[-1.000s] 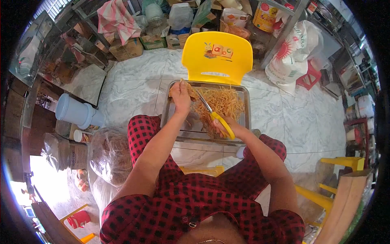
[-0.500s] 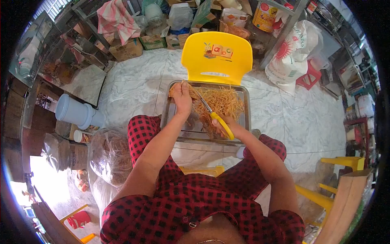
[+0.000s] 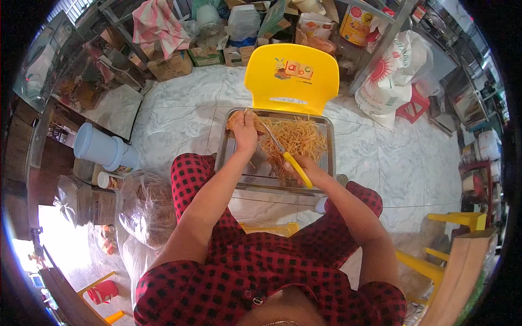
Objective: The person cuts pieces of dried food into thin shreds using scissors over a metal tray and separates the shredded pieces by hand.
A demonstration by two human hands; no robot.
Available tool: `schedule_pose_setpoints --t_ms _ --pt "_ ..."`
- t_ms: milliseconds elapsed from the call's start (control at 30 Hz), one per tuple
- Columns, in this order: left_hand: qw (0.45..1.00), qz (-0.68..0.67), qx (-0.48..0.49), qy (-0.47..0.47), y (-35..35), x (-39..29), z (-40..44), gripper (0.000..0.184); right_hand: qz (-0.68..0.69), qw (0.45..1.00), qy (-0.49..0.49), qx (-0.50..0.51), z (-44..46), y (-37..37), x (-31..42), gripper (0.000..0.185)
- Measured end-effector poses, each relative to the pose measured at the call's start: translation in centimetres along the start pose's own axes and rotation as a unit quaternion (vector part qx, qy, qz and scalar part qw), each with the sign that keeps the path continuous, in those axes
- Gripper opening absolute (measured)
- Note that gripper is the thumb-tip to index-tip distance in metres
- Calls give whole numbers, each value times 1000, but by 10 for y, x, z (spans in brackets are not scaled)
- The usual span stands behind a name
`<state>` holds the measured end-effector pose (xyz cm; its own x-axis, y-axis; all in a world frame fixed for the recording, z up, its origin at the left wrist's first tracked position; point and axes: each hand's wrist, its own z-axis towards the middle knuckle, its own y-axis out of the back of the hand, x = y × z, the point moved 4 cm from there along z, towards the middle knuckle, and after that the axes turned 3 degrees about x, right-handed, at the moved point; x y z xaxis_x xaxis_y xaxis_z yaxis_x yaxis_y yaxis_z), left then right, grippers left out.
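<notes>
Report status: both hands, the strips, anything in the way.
Left hand gripping brown piece. Right hand on yellow-handled scissors, blades angled toward that piece. Thin strips heaped in metal tray. Nothing visibly blocking either hand.

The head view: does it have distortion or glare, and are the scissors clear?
Head view: straight edges bend strongly, corners are black; head view: glare whitens the lower left, and the plastic bag shines; head view: the scissors stand out, though their tips are unclear.
</notes>
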<state>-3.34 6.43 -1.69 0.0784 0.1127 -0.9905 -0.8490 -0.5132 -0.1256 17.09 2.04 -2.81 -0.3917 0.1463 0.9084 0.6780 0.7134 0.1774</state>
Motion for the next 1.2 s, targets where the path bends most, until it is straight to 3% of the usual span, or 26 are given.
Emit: schedule_pose_setpoints --t_ms 100,167,200,267,367,467,600,667,700,900,1000,1067,1200 --pt "996 79 36 -25 -3 9 2 22 -10 1000 23 -3 1 -1 5 56" --pt "981 130 48 -136 -6 31 7 22 -3 1000 27 -7 7 0 -5 57" --pt "981 131 49 -136 -9 17 0 22 3 999 31 -10 8 1 -8 58" --pt "998 40 47 5 -12 1 -12 22 8 1000 20 -16 7 0 -8 58" --pt "997 -67 33 18 -14 20 -7 23 10 1000 -1 -14 4 2 -4 59" --pt "998 -5 47 51 -11 13 -11 24 6 1000 -18 -3 7 5 -12 60" --pt "997 7 63 -37 -8 30 2 23 -1 1000 -18 -10 2 4 4 61" --pt "992 -14 105 64 -14 28 -9 26 0 1000 -6 -11 5 3 -1 60" --pt "992 -14 105 65 -16 25 -12 26 2 1000 6 -12 7 2 -2 60" --pt "992 31 109 -46 -19 28 -11 27 27 999 -2 -23 3 3 3 56" --pt "994 6 105 -38 -20 24 -13 26 3 999 -31 -24 -3 7 9 54" --pt "993 -12 113 30 -18 23 -13 24 8 1000 -21 -20 -1 8 7 54" --pt "989 -80 106 64 -16 18 -15 25 -9 999 -13 -31 -2 8 13 54"
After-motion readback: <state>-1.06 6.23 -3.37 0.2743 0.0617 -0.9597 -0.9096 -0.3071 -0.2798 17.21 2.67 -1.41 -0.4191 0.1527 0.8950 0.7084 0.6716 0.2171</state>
